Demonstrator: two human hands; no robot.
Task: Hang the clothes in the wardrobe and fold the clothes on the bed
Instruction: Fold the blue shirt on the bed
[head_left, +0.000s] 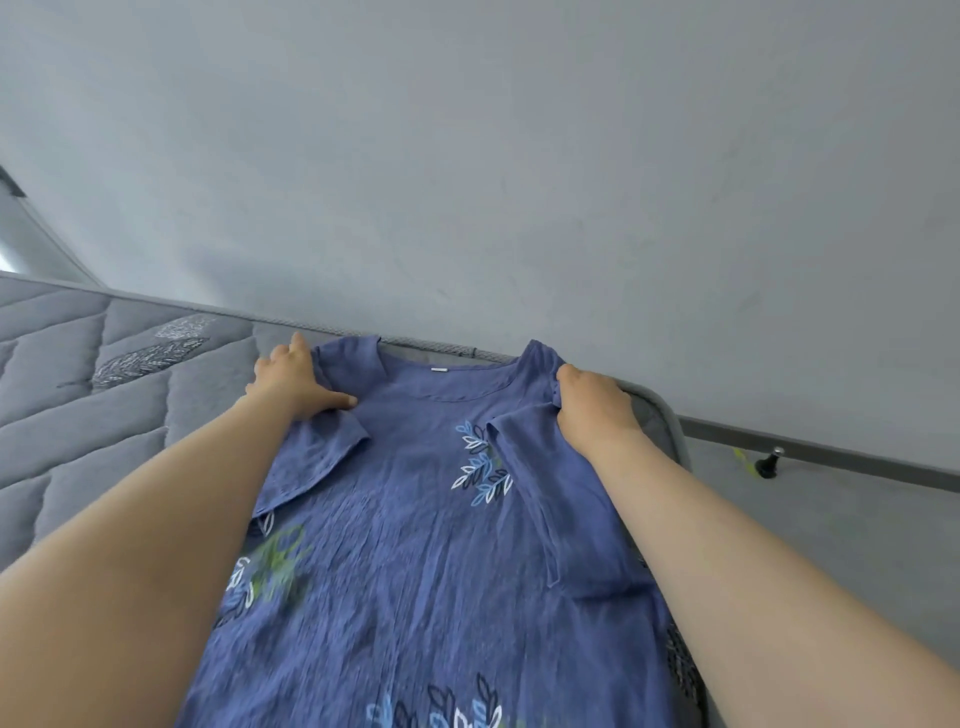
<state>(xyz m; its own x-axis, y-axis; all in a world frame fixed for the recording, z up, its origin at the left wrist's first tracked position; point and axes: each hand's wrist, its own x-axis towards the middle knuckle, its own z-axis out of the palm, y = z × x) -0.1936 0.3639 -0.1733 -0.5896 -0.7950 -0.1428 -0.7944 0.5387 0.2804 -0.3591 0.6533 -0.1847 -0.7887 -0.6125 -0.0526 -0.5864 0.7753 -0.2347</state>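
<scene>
A blue dress (415, 545) with white, blue and green leaf prints lies flat on the grey quilted mattress (104, 395), its round neckline toward the far edge. Both short sleeves are folded inward over the body. My left hand (293, 379) lies on the left shoulder with fingers spread and straight, thumb pressing the fabric. My right hand (592, 402) grips the right shoulder fabric with curled fingers, bunching it slightly.
The mattress's far edge runs against a plain grey wall (519, 182). To the right of the bed is bare floor, with a dark baseboard and a small door stopper (769, 462) near it. More mattress extends to the left.
</scene>
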